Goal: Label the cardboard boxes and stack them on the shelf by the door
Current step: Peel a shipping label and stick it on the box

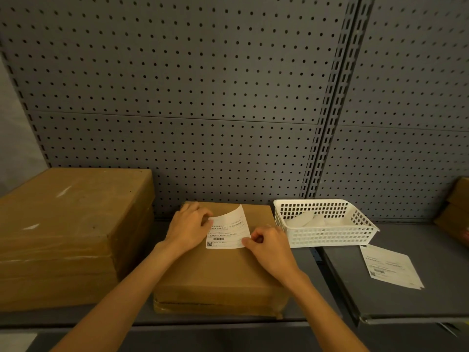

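A flat cardboard box (218,273) lies on the grey shelf (380,308) in the middle. On its top sits a white printed label (229,231) with a barcode; the label's far right corner curls up. My left hand (187,228) rests on the box top, thumb and fingers at the label's left edge. My right hand (269,246) has curled fingers and pinches the label's near right corner. A taller stack of cardboard boxes (68,235) stands to the left.
A white plastic basket (327,237) holding white paper pieces stands right of the box. Loose labels (392,266) lie on the shelf further right. More cardboard (456,212) shows at the right edge. A grey pegboard (203,97) backs the shelf.
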`<state>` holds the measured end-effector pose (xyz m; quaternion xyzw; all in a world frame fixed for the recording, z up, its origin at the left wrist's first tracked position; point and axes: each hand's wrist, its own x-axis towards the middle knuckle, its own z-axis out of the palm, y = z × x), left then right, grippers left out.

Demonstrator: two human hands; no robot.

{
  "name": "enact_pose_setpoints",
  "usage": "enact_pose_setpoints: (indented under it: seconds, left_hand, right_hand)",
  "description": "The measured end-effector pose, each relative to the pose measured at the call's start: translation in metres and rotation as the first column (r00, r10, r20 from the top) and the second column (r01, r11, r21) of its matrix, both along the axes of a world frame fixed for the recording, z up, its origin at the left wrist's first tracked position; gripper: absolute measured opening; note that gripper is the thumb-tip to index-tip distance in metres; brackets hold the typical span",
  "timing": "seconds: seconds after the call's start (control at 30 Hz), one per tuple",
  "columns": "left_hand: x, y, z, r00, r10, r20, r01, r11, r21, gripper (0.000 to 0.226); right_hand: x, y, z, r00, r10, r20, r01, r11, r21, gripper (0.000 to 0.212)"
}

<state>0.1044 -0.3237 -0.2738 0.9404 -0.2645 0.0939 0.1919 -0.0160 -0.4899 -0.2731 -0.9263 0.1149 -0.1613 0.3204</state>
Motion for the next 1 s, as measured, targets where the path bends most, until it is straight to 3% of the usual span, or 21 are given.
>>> enact_pose_setpoints:
  seconds: [0.17,0.27,0.37,0.5,0.7,0.87,1.0]
  left_hand:
    - [-0.006,0.015,-0.007,0.986,-0.131,-0.102,0.144,0.980,0.134,0.046]
    - [-0.006,0.018,-0.014,0.977,-0.137,-0.161,0.155,0.982,0.105,0.049]
    - [-0.006,0.019,-0.016,0.981,-0.100,-0.169,0.116,0.990,0.086,0.051]
    - [-0.008,0.017,-0.016,0.990,-0.054,-0.133,0.067,0.993,0.094,0.050]
    - [-0.010,0.019,-0.015,0.986,-0.043,-0.162,0.045,0.999,0.009,0.048]
    - [-0.009,0.017,-0.015,0.989,-0.031,-0.145,0.034,0.999,0.022,0.047]
    - [-0.010,0.017,-0.016,0.992,-0.021,-0.121,0.027,0.999,0.045,0.048]
  right_hand:
    - [0.000,0.001,0.002,1.000,-0.010,-0.004,0.010,0.998,-0.058,0.033]
    - [0.000,0.004,0.005,0.998,-0.066,-0.020,0.059,0.965,-0.255,0.032]
    - [0.001,0.008,0.010,0.989,-0.136,0.056,0.147,0.884,-0.443,0.035]
    - [0.013,0.030,0.019,0.991,0.037,0.132,0.031,0.877,-0.480,0.032]
    - [0.045,0.056,0.005,0.960,0.215,-0.180,-0.276,0.834,-0.478,0.047]
    - [0.051,0.048,-0.005,0.901,0.244,-0.360,-0.370,0.865,-0.340,0.052]
    - [0.046,0.022,-0.003,0.869,0.224,-0.441,-0.405,0.834,-0.375,0.056]
